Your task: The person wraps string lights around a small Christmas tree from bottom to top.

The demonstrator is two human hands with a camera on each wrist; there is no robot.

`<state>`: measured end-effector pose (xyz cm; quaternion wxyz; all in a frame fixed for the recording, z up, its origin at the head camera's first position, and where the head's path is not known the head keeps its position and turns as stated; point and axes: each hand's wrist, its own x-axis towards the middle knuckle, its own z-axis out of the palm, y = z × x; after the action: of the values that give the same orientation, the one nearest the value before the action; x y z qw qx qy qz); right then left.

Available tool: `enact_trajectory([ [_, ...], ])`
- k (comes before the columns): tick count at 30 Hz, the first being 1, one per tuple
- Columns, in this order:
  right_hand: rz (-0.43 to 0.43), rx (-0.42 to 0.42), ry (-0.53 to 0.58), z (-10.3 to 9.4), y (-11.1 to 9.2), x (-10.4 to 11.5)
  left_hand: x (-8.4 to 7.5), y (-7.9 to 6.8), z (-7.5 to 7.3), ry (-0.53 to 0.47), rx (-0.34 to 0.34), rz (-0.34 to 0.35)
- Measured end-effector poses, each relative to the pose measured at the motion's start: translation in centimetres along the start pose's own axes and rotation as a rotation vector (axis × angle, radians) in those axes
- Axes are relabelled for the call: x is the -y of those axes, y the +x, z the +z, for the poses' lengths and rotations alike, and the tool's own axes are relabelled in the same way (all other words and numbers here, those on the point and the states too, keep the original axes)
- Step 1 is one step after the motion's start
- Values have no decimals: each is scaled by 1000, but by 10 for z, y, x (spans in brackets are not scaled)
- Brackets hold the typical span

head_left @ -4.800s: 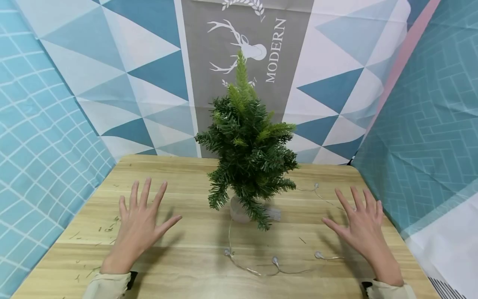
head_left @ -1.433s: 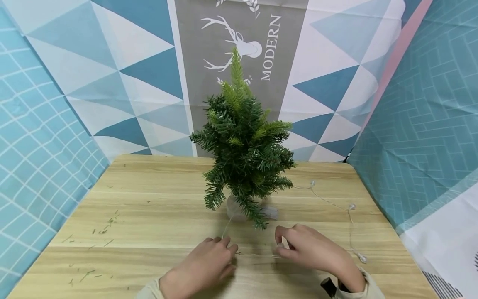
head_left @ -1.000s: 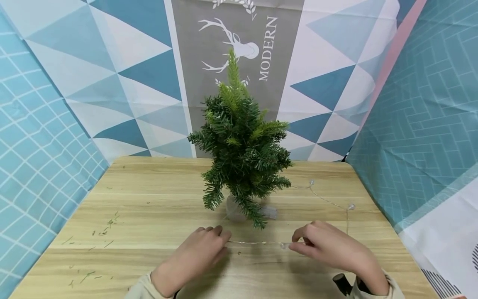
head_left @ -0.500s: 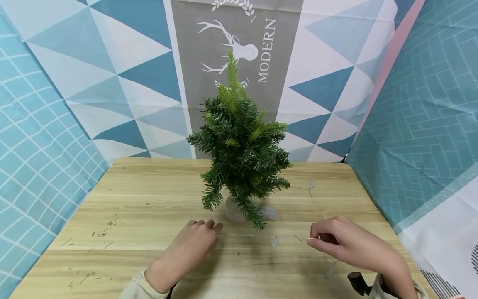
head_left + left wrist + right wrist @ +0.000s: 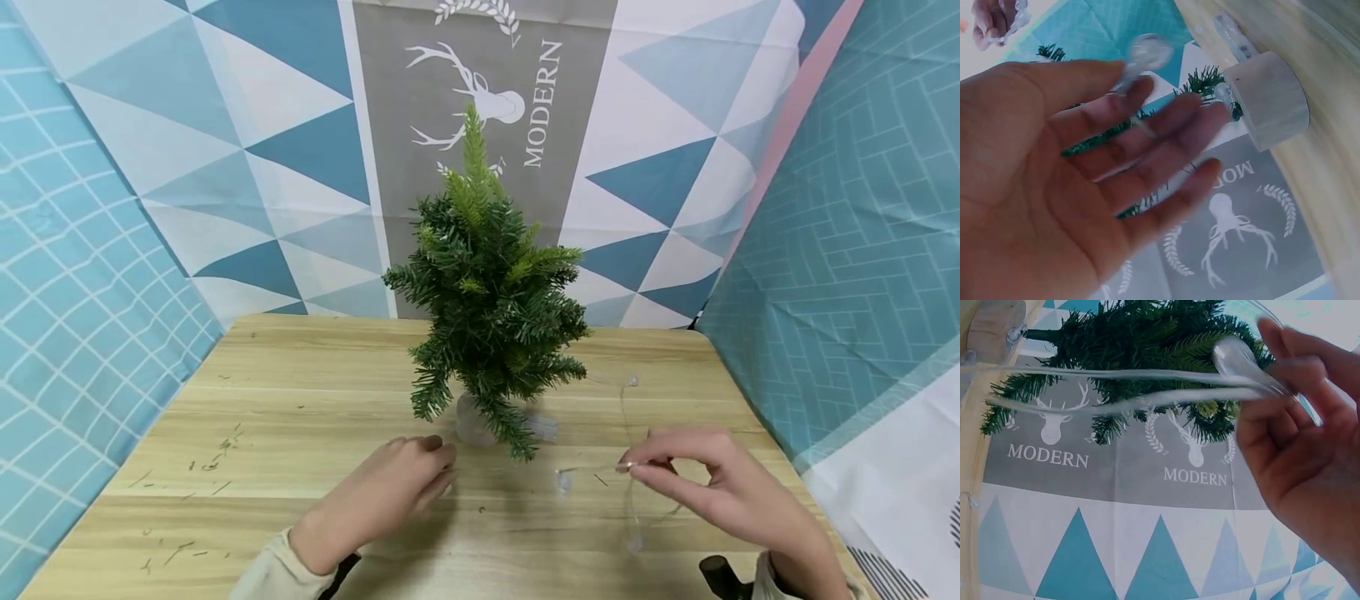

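A small artificial Christmas tree (image 5: 495, 308) stands upright mid-table on its round wooden base (image 5: 1272, 103). In the left wrist view, my left hand (image 5: 1079, 156) pinches a clear bulb (image 5: 1150, 51) of a string of lights between thumb and index finger; the other fingers are spread loosely. In the head view that hand lies just left of the tree base. To the right, my right hand (image 5: 720, 483) pinches the light wire (image 5: 592, 468) with thumb and fingertips. Beside those fingers another clear bulb (image 5: 1235, 356) shows blurred. The wire runs between both hands, one bulb (image 5: 564, 482) hanging from it.
Near the base lies a pale, clear-looking rectangular piece (image 5: 542, 427). More wire and a bulb (image 5: 632, 381) lie behind the right hand. Loose green needles (image 5: 223, 446) are scattered on the wooden table (image 5: 322, 358). Patterned cloth walls (image 5: 300, 208) enclose the back and sides.
Both hands came in from spread-open poses and took hold of the light string in front of the tree. Since then the right hand has drawn its part rightward; the left moved slightly left.
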<state>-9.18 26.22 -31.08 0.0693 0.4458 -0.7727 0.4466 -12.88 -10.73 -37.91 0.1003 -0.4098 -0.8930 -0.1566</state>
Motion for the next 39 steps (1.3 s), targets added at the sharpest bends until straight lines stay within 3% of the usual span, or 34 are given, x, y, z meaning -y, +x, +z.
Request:
enact_trajectory([
  [4,-9,-162,53,-1,0,-1,6,5,1,-120,-67,23],
  [7,-62,-251,127,0,2,-3,10,8,2,-147,-129,23],
  [11,-78,-295,190,0,4,-4,11,10,2,-166,-191,0],
  [17,-20,-296,256,1,2,-2,10,12,4,-206,-229,-39],
  [24,157,-415,-10,-6,1,-9,12,13,6,-283,-182,-121],
  [27,210,-451,-125,-17,-2,-13,14,13,6,-267,-200,-143],
  [30,272,-402,-167,-30,-10,-14,17,14,7,-227,-243,-134],
  [35,269,-217,-101,-53,-24,-13,20,13,8,-199,-291,-129],
  [39,384,-228,-120,-63,-29,-9,20,13,9,-219,-336,-95],
])
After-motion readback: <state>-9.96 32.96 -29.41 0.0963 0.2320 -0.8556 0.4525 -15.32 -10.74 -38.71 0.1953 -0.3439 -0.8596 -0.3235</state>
